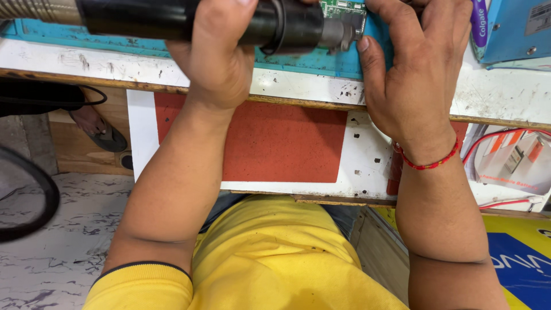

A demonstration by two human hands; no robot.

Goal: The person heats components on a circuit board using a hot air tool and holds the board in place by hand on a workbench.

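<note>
My left hand grips a black hot-air tool lying across the top of the view, its metal nozzle pointing right. The nozzle tip sits right at a green circuit board on a teal mat. My right hand rests on the mat beside the board, fingers pressed at the board's right edge, a red thread around the wrist. Most of the board is hidden by the hands and cut off by the frame's top.
The white worn bench edge runs across the view, with a red and white panel below it. A blue box stands at the top right. Packaged items with red wires lie lower right. A sandalled foot shows at the left.
</note>
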